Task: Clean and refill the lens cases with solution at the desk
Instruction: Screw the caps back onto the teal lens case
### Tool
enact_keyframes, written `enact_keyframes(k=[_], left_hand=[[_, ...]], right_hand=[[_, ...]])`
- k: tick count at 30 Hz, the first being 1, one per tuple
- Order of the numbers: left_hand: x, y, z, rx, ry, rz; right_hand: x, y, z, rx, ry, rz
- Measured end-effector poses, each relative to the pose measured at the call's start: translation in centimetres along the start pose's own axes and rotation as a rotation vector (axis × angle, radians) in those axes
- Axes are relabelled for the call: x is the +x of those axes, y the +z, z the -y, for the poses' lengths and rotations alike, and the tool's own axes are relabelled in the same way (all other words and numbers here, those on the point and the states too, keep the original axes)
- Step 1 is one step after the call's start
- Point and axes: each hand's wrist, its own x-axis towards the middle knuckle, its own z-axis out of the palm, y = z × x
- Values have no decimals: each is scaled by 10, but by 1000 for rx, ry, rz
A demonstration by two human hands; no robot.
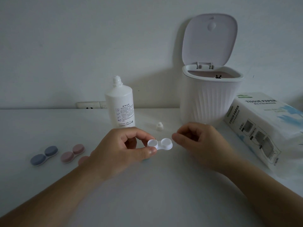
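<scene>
Head view: the left hand (121, 148) pinches the white lens case (160, 144) in its grip. The right hand (199, 141) curls beside the case, its fingertips hidden, so whether that grip holds anything cannot be told.

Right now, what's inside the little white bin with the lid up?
The white bin stands open, its lid tipped back. Inside, only a pinkish inner surface and a small dark clip show. Anything deeper is hidden by the rim.

white lens case (160, 144) uncapped, blue (44, 155), pink (72, 153) capped
</scene>
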Motion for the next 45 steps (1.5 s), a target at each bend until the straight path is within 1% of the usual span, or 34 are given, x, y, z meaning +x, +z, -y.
enact_keyframes(k=[4,7,11,13,17,20,26,34,38,40,43,45], left_hand=[[0,-1,-1,16,-3,-2],[0,-1,-3,34,-6,11],[-1,0,-6,37,-3,33],[-1,1,-6,30,0,34],[-1,2,-6,44,-11,29],[0,2,-5,34,-20,5],[1,0,-1,10,-16,26],[1,0,1,-23,1,48],[1,2,0,-23,6,51],[1,4,0,-12,12,57],[2,3,-1,-14,18,36],[2,2,-1,-15,21,30]], right_hand=[[-1,-6,3,117,-21,14],[-1,-7,9,209,-34,-33],[-6,-8,17,411,-48,-93],[-8,-7,19,467,-55,-43],[-11,-1,20,569,-80,112],[-12,0,20,474,-90,202],[-14,-1,20,271,-124,284],[-16,-5,24,141,-147,284],[-16,0,23,100,-171,172],[-16,2,22,54,-178,144],[-16,-2,19,38,-181,218],[-15,-6,18,78,-186,259]])
